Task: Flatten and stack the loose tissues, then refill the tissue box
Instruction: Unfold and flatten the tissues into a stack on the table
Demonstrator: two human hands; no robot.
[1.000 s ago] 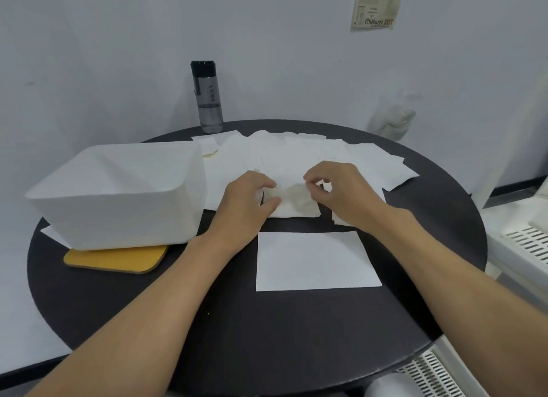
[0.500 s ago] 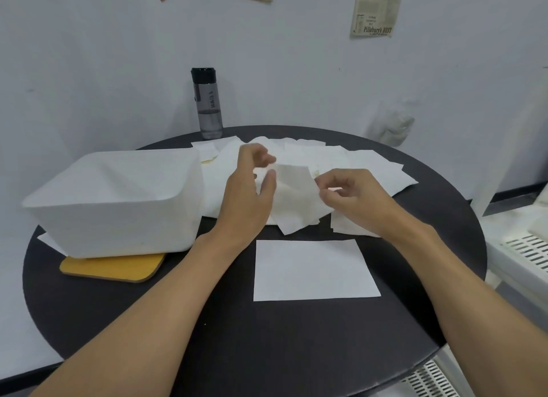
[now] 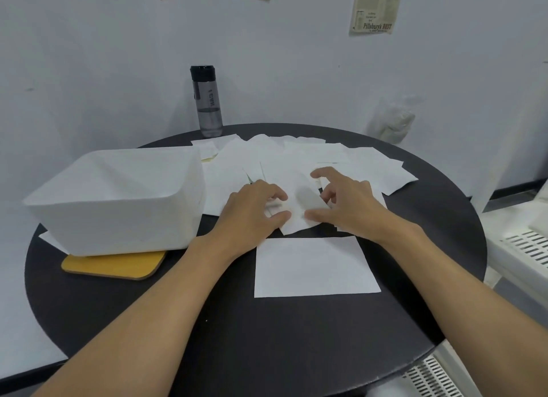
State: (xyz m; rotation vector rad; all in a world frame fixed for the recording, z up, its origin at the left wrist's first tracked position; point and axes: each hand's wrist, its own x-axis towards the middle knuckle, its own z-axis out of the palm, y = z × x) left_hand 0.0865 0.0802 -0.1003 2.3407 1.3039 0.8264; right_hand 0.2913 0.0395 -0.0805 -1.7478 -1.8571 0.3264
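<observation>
Nearest on bench [image 3: 207, 352]: flattened tissue [image 3: 314, 266] lying square, likely stack base, kept close for easy adding. Just beyond, left hand [image 3: 252, 209] pinches left edge of single tissue [image 3: 299, 209]. Right hand [image 3: 347, 203] sets thumb at its right edge, fingers half curled; grip or mere press, cannot tell. Probably spreading sheet to smooth it. Behind: loose tissues [image 3: 296, 156] fanned, overlapping. Left: open tissue box [image 3: 118, 197] on yellow mat [image 3: 112, 264], awaiting refill. Bottle [image 3: 207, 100] at back.
</observation>
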